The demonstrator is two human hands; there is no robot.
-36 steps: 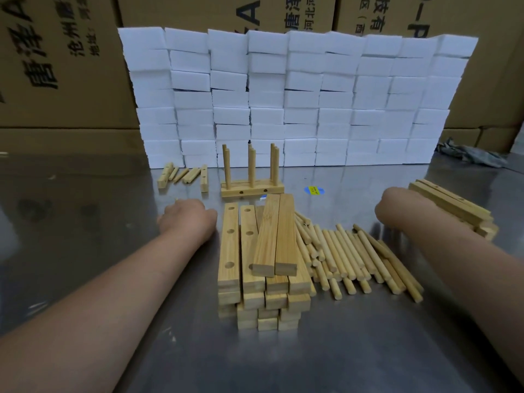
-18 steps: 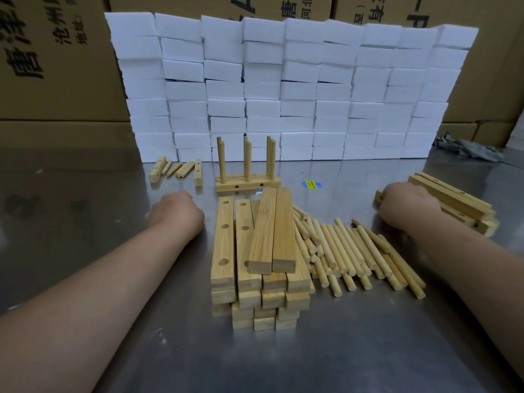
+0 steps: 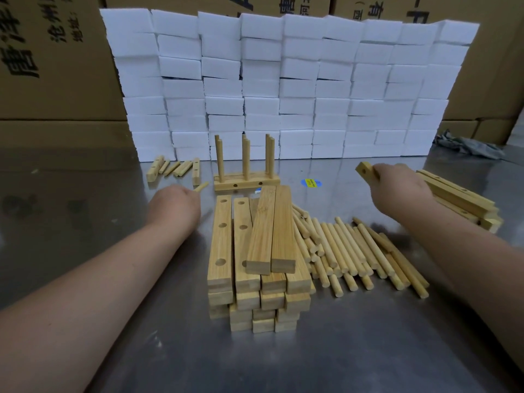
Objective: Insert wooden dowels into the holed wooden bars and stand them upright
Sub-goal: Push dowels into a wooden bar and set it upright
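Both hands are out over the table: the left hand [image 3: 174, 207] is curled closed with a short pale wooden dowel [image 3: 201, 186] poking out past its knuckles, and the right hand [image 3: 397, 185] is closed around one end of a holed light-wood bar [image 3: 365, 171], lifted off the loose heap of similar bars [image 3: 465, 199] at the far right. Fingertips hidden on both, so how tight the grips are can't be told. Step in hand looks like fetching parts for a new unit, one dowel and one bar picked, nothing joined yet. Next move likely calls for bringing the bar toward centre, turning a hole face-up and lining the dowel end square with a hole before pushing; a tilted entry would probably jam. One finished piece, a wooden base with upright dowels [image 3: 246, 177], stands just behind the central stack of rectangular holed bars [image 3: 255, 259], which is several layers high with two bars lying skewed on top. Spread of loose round wooden dowels [image 3: 357, 251] lies flat right of the stack, touching its side. Few small wood offcuts [image 3: 173, 170] sit far left, near the back. Surface is a reflective grey metal table [image 3: 85, 222], with a small blue-and-yellow sticker [image 3: 311, 182] on it. Behind: wall of stacked white foam blocks [image 3: 283, 86], brown printed cardboard cartons [image 3: 51, 66] beyond, grey crumpled cloth [image 3: 467, 146] at the right rear.
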